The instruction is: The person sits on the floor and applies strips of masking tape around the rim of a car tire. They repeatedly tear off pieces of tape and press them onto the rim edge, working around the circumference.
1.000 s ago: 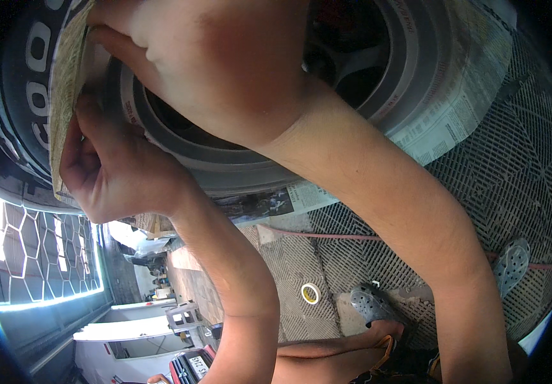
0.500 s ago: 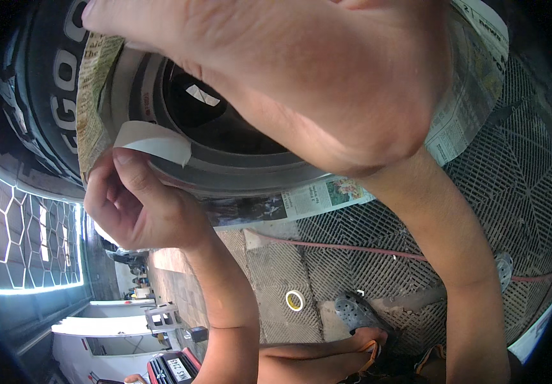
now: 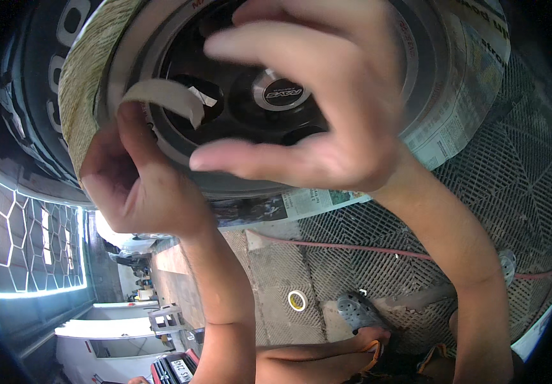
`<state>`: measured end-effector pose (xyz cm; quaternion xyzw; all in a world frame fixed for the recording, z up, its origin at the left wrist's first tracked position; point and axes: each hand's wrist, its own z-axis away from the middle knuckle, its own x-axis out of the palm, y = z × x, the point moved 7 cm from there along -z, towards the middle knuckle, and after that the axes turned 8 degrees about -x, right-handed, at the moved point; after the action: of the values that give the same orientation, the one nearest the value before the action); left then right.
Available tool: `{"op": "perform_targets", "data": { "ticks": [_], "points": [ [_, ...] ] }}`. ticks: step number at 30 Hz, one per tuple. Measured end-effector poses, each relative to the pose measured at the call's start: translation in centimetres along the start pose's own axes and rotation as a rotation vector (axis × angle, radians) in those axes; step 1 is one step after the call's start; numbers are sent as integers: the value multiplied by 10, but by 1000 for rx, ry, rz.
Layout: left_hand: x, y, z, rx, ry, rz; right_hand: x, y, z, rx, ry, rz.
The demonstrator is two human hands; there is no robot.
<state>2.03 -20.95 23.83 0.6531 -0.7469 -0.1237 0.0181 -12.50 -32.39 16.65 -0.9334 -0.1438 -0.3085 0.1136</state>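
Observation:
A car wheel with a dark spoked rim (image 3: pixel 237 109) and black tyre (image 3: pixel 32 96) fills the top of the view. Its tyre wall is masked with newspaper (image 3: pixel 461 83) and a band of pale paper (image 3: pixel 87 83). My left hand (image 3: pixel 138 185) pinches a strip of white masking tape (image 3: pixel 167 96) whose free end curls over the rim's edge. My right hand (image 3: pixel 314 121) hovers in front of the rim, fingers spread and pointing left toward the tape, holding nothing. The rim's round centre cap (image 3: pixel 279 93) shows between the fingers.
A grey grid floor mat (image 3: pixel 468 230) lies below the wheel, with a red hose (image 3: pixel 365 246) across it. A roll of tape (image 3: pixel 297 300) rests on the floor near a grey clog (image 3: pixel 359 310). Hexagon-patterned lit panels (image 3: pixel 26 249) stand at the left.
The view has shifted so the rim's centre shows. My right hand dropped from the tyre top and opened before the rim. My left hand now holds up a peeled tape strip.

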Motion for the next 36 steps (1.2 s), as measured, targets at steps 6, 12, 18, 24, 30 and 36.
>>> {"op": "perform_targets", "data": {
  "ticks": [6, 12, 18, 24, 30, 36],
  "points": [
    [13, -8, 0, 8, -38, 16, 10, 11, 8, -40, 84, 2],
    [15, -6, -7, 114, -9, -16, 9, 18, 2, -140, 129, -10],
    [11, -14, -4, 119, 29, -58, 9, 20, 1, -184, 133, -11],
    [10, -14, -6, 114, 43, -24, 6, 21, 3, -191, 131, -26],
    [7, -19, -6, 114, 30, -75, 4, 32, 2, -234, 233, -146],
    [9, -15, -6, 106, 29, -20, 3, 34, 3, -228, 183, -144]
  ]
}}
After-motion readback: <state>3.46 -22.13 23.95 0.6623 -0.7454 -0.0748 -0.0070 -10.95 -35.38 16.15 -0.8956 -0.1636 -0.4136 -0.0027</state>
